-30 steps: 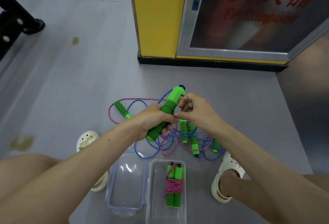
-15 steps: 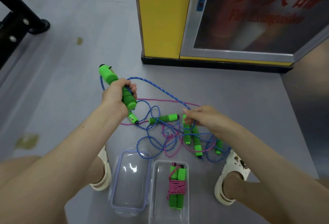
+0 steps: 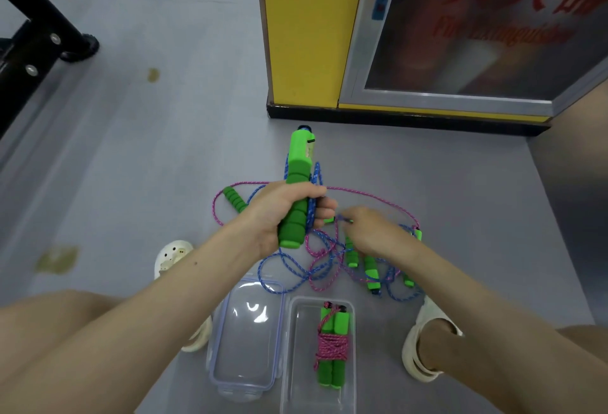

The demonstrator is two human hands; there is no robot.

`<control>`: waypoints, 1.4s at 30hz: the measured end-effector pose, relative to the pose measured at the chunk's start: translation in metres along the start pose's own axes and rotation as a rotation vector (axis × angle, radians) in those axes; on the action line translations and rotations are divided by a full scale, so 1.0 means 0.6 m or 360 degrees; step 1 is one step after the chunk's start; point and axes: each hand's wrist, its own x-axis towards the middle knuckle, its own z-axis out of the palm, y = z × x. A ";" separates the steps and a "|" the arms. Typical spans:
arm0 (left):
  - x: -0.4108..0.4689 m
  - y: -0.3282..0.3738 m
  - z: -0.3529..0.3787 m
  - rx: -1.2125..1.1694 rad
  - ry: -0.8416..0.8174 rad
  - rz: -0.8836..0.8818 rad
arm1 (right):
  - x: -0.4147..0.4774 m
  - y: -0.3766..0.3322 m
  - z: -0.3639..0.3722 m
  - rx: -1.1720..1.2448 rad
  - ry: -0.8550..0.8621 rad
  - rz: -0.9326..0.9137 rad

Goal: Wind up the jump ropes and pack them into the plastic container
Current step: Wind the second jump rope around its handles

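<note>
My left hand [image 3: 284, 216] grips a green foam handle [image 3: 297, 180] of the blue jump rope, held upright with blue cord running along it. My right hand [image 3: 371, 232] pinches the blue cord [image 3: 292, 269] just right of that handle. A tangle of blue and pink ropes with several green handles [image 3: 370, 270] lies on the floor beneath both hands. Another green handle [image 3: 235, 201] lies left on the pink cord [image 3: 368, 195]. A clear plastic container [image 3: 297, 377] near my feet holds one wound pink rope [image 3: 332, 346].
The container's clear lid [image 3: 245, 338] lies left of it. My feet in white clogs [image 3: 424, 344] flank the ropes. A yellow post [image 3: 304, 32] and a glass cabinet door [image 3: 477, 28] stand ahead. A black metal frame [image 3: 36, 38] is at the far left.
My left hand swung out left with the handle, then came back to the middle and holds it upright. My right hand stays low on the blue cord.
</note>
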 end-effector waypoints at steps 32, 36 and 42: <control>0.001 -0.020 -0.008 0.0763 -0.0141 -0.0215 | -0.008 0.014 -0.018 0.0405 0.0302 -0.0587; -0.009 -0.002 -0.008 0.0226 -0.0285 -0.0298 | 0.000 0.022 -0.013 0.0312 0.0454 -0.0519; 0.007 0.034 -0.024 -0.0695 0.0084 0.0200 | 0.007 0.051 0.008 0.0246 -0.0185 -0.0092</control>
